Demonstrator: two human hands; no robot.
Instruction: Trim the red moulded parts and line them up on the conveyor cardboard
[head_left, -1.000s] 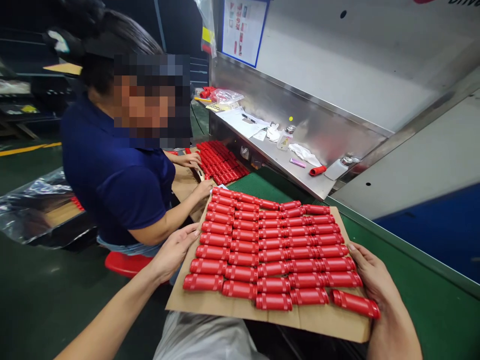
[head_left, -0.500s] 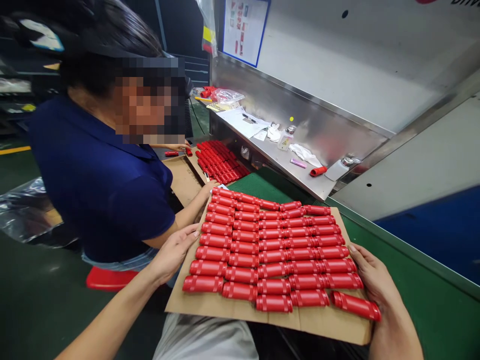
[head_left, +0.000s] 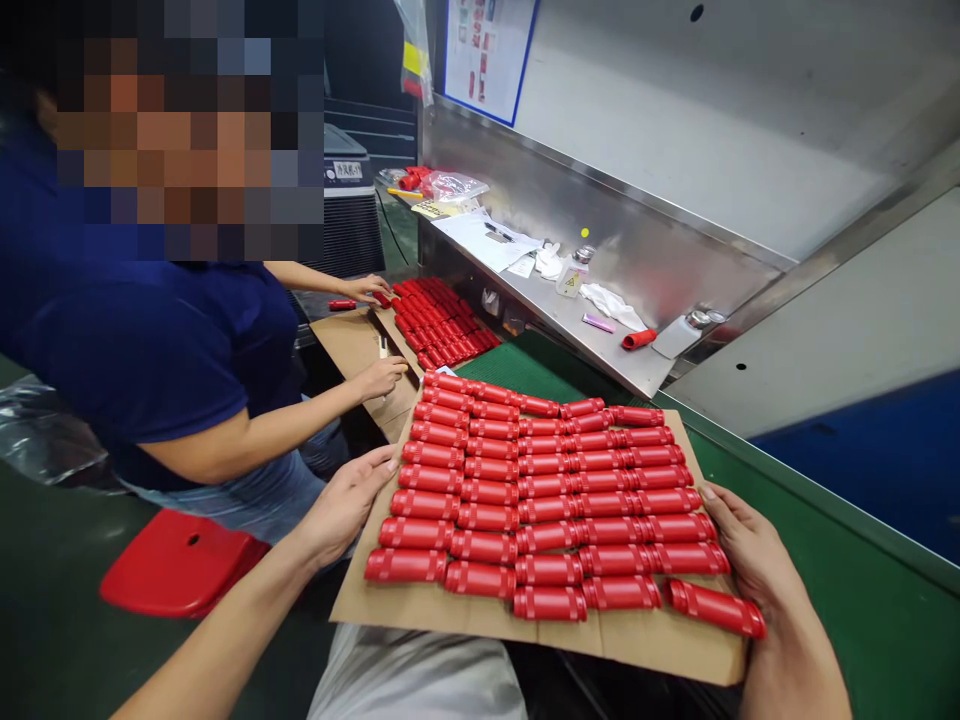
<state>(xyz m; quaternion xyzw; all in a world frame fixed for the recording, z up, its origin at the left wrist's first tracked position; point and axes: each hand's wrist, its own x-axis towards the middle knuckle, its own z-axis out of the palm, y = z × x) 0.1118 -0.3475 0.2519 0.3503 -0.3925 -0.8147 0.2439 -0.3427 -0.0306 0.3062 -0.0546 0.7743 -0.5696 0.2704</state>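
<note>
Both hands pinch the cardboard sheet (head_left: 645, 640) — the left hand (head_left: 349, 500) at its left edge, the right hand (head_left: 750, 540) at its right, fingers partly hidden. Red cylindrical tubes (head_left: 487, 515) lie in rows on the sheet; one angled tube (head_left: 716, 607) lies near its front right corner. A green surface (head_left: 862, 580) extends right of the sheet — a co-worker (head_left: 135, 370) is left of it.

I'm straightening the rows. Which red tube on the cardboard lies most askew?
The tube nearest the front right corner, by the right hand: it slants away from the rows.
</note>
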